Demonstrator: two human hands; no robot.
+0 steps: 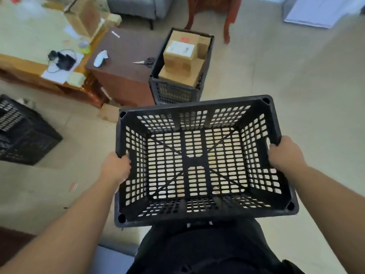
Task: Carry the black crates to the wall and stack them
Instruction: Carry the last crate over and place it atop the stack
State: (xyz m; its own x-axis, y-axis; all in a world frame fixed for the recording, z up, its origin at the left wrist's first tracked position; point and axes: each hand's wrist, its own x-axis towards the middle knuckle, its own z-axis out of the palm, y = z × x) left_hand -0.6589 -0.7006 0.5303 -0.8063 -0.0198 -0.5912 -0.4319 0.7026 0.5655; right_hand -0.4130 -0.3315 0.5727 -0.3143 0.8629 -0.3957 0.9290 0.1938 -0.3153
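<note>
I hold an empty black perforated crate (197,212) in front of my body, above the floor and slightly tilted. My left hand (116,168) grips its left handle slot, and my right hand (284,155) grips the handle slot on the right wall. Ahead stands a second black crate (173,91) on the floor, filled with cardboard boxes (180,54). A third black crate (23,131) lies on the floor at the left edge of view.
A brown cabinet (122,62) with scissors (145,61) on top stands left of the filled crate. Further left is a wooden desk (25,66) with cables and papers. A red wooden chair leg (228,22) and a grey sofa (136,6) stand at the back. Beige tiled floor lies to the right.
</note>
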